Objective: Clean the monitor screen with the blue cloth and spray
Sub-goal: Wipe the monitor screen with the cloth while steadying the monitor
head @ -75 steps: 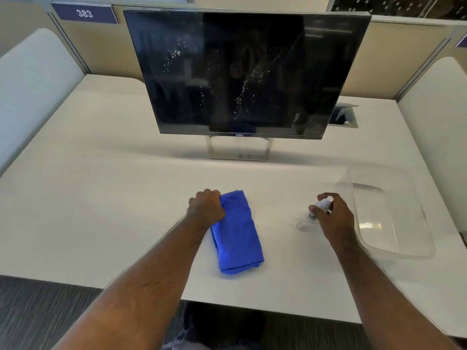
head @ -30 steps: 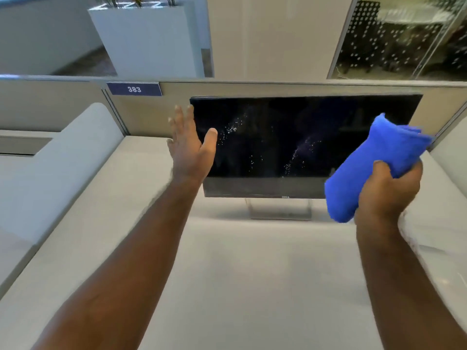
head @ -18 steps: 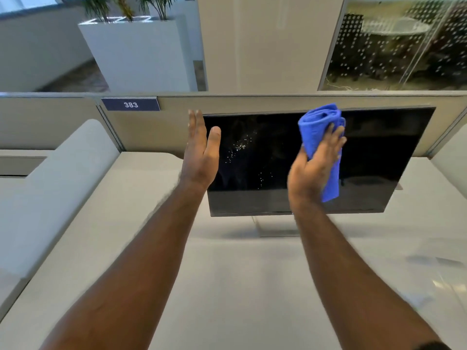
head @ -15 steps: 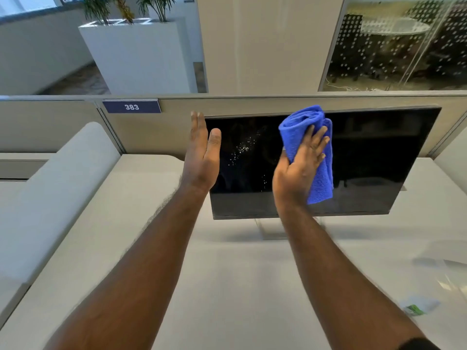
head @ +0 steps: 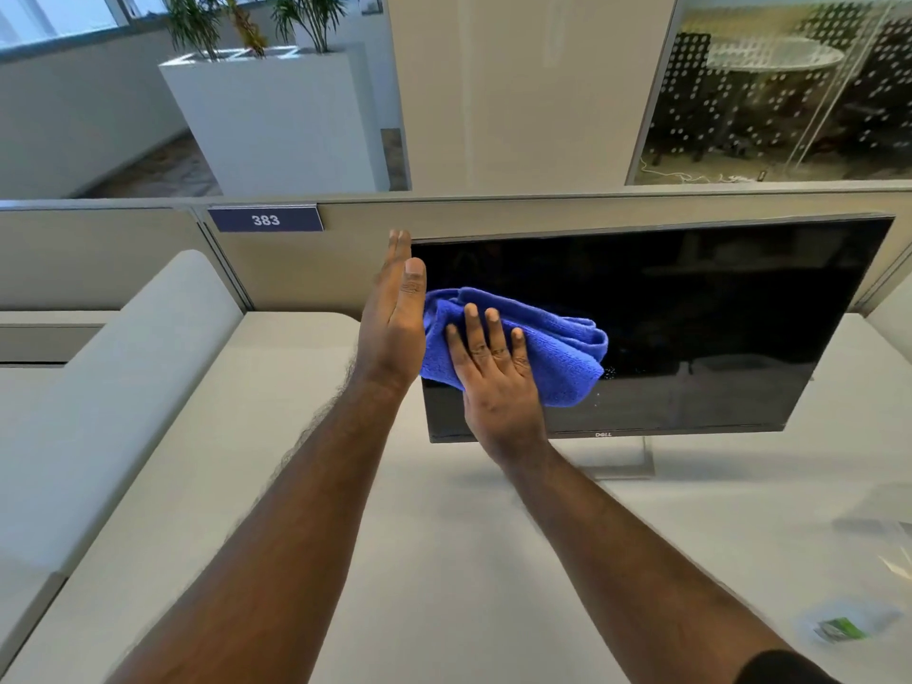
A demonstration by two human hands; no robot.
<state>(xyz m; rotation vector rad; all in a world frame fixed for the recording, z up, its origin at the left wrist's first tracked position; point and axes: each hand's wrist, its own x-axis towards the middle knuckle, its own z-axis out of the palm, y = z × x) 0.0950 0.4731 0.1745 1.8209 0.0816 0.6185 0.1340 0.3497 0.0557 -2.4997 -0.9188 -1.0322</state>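
The black monitor stands on the white desk against the beige partition. My right hand presses the folded blue cloth flat against the left part of the screen, fingers straight and spread. My left hand is held edge-on with straight fingers along the monitor's left edge. A few spray droplets show on the glass just right of the cloth. The spray bottle lies blurred at the lower right of the desk.
A clear plastic tub sits at the right edge of the desk. Padded white dividers flank the desk on both sides. A partition with a blue plate numbered 383 runs behind the monitor.
My right hand swept the cloth left and down across the screen, and the cloth now lies crosswise at the left edge. Most spray droplets there are gone. My left hand stayed at the monitor's edge.
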